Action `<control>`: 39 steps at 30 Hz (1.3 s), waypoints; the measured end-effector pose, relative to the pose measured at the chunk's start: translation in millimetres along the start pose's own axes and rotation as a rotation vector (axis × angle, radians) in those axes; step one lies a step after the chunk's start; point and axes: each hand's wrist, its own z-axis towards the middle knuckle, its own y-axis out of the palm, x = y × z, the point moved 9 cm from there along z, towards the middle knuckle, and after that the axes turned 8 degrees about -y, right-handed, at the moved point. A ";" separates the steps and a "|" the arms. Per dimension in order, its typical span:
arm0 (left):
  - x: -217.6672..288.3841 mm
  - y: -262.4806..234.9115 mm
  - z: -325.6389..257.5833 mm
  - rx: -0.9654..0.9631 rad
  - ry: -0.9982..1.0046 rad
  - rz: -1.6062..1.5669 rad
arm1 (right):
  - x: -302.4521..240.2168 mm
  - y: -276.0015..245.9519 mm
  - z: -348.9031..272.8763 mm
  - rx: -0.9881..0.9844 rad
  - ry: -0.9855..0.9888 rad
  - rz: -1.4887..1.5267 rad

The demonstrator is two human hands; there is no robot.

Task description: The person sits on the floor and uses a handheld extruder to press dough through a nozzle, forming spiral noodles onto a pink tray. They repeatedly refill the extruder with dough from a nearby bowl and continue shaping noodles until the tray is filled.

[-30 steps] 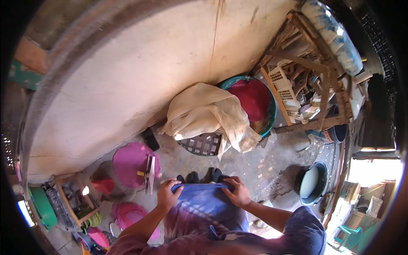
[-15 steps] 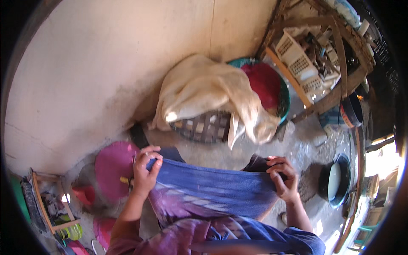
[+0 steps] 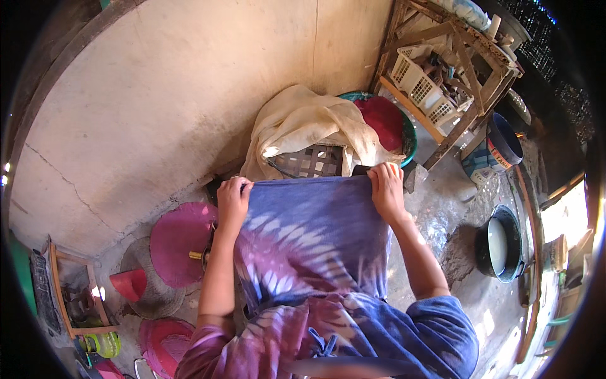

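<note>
The person holds a blue and purple tie-dyed cloth [image 3: 309, 240] stretched flat, the left hand [image 3: 233, 202] and the right hand [image 3: 386, 189] each closed around one upper corner, above the wet concrete floor [image 3: 442, 221]. If one grip loosens, I think that corner can drop onto the wet floor. The lower part hangs near the round pink plastic lid [image 3: 180, 243] and could catch there.
</note>
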 end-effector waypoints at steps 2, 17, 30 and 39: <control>-18.8 37.8 3.7 -0.046 -0.060 0.235 | 25.8 24.6 3.8 0.065 -0.009 0.032; -82.4 114.7 99.5 0.092 -0.209 -0.043 | 161.0 127.4 -31.4 0.073 0.289 -0.085; -48.4 -11.7 -0.4 -0.223 -0.394 -0.181 | 217.8 20.2 -119.6 -0.346 0.522 0.431; -57.1 48.3 -124.1 -1.224 -0.445 -0.259 | 215.8 64.2 -246.6 -1.171 0.687 0.210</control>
